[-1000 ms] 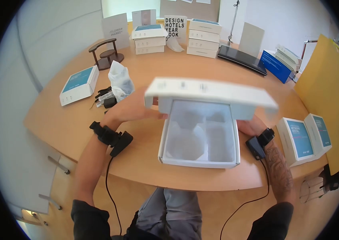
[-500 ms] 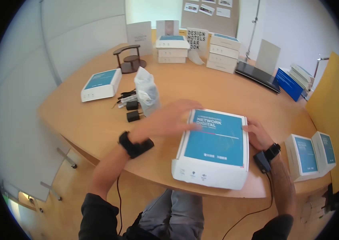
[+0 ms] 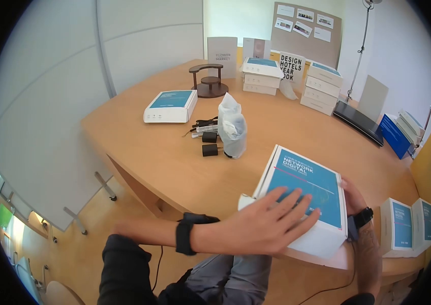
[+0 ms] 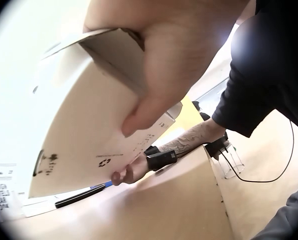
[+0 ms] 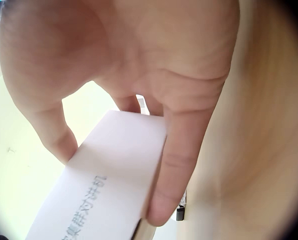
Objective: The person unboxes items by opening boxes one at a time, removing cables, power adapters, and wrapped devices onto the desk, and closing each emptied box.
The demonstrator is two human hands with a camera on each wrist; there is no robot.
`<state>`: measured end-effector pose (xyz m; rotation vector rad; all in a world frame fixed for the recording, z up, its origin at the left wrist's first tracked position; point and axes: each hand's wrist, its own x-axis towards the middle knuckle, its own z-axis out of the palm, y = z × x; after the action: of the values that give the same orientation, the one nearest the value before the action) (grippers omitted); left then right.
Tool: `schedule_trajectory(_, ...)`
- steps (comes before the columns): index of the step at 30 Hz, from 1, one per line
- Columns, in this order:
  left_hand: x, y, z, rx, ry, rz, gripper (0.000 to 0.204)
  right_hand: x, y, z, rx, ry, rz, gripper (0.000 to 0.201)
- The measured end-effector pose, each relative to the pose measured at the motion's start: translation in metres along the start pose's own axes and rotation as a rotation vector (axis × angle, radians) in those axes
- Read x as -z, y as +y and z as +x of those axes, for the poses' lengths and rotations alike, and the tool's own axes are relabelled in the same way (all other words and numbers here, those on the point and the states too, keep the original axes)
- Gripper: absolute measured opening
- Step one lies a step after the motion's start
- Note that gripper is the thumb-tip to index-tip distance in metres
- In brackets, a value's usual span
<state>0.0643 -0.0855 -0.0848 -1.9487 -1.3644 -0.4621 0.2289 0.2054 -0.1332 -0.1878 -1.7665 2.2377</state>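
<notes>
A white box with a blue label lies tilted toward the table's front edge, lid down, a white flap jutting at its left corner. Across the lid's near part the left hand rests with fingers spread and straight; in the left wrist view its thumb touches the white side of the box. The right hand holds the box's right side. In the right wrist view, the right hand has its thumb and fingers on opposite faces of the white box end.
A plastic-wrapped item stands beside black adapters and cables. Another labelled box lies farther left, near a dark wooden stand. Box stacks, books and a black laptop are behind; two boxes stand at the right.
The box was open with its compartments showing; its lid is now down. The left hand has moved from its far left side onto the near part of the lid. The head view has turned left.
</notes>
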Motion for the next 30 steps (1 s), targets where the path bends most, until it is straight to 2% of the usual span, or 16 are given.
schedule_trajectory(3, 0.029, -0.026, -0.012, 0.008, 0.172, 0.078, 0.038, 0.005, 0.003, -0.002, 0.055, 0.032, 0.17, 0.063)
schedule_trajectory(4, 0.037, -0.038, -0.018, 0.015, 0.25, 0.17, 0.037, 0.009, 0.005, 0.0, 0.16, -0.013, -0.099, 0.066)
schedule_trajectory(5, 0.044, -0.054, -0.023, 0.061, 0.288, 0.257, 0.035, 0.014, 0.009, 0.003, 0.089, -0.097, 0.152, 0.066)
schedule_trajectory(8, 0.053, -0.13, -0.036, 0.119, 0.44, 0.501, 0.052, -0.001, -0.005, 0.007, 0.012, -0.124, 0.017, 0.066)
schedule_trajectory(10, 0.055, -0.174, -0.045, 0.243, 0.434, 0.593, 0.056, 0.001, -0.005, 0.007, 0.002, -0.077, 0.006, 0.067)
schedule_trajectory(12, 0.055, -0.212, -0.062, 0.449, 0.25, 0.727, 0.057, 0.002, -0.004, 0.007, -0.006, -0.075, 0.007, 0.065)
schedule_trajectory(13, 0.049, -0.236, -0.075, 0.444, 0.259, 0.727, 0.057, 0.002, -0.004, 0.008, -0.021, -0.077, 0.01, 0.062)
schedule_trajectory(15, 0.029, -0.284, -0.106, 0.624, 0.081, 0.773, 0.061, 0.002, -0.004, 0.008, -0.028, -0.06, 0.004, 0.061)
schedule_trajectory(16, 0.019, -0.301, -0.122, 0.624, 0.094, 0.774, 0.061, 0.002, -0.004, 0.008, -0.042, -0.045, 0.002, 0.061)
schedule_trajectory(18, -0.001, -0.331, -0.145, 0.725, -0.07, 0.845, 0.061, 0.002, -0.001, 0.008, -0.031, -0.041, -0.002, 0.061)
schedule_trajectory(19, -0.007, -0.339, -0.151, 0.725, -0.048, 0.844, 0.061, 0.003, -0.001, 0.008, -0.032, -0.038, 0.004, 0.061)
schedule_trajectory(21, -0.023, -0.353, -0.165, 0.801, -0.178, 0.844, 0.065, 0.004, 0.001, 0.007, -0.018, -0.047, -0.011, 0.061)
schedule_trajectory(23, -0.033, -0.365, -0.176, 0.748, -0.151, 0.816, 0.069, 0.002, -0.003, 0.007, -0.023, -0.056, -0.017, 0.06)
schedule_trajectory(25, -0.029, -0.361, -0.176, 0.834, -0.331, 0.528, 0.076, -0.001, -0.005, 0.005, -0.033, -0.046, -0.012, 0.06)
schedule_trajectory(28, -0.024, -0.358, -0.185, 0.798, -0.356, 0.449, 0.083, 0.002, -0.004, 0.007, -0.05, -0.064, 0.011, 0.059)
schedule_trajectory(30, -0.025, -0.355, -0.196, 0.681, -0.176, 0.417, 0.076, 0.002, -0.003, 0.008, -0.045, -0.082, 0.019, 0.057)
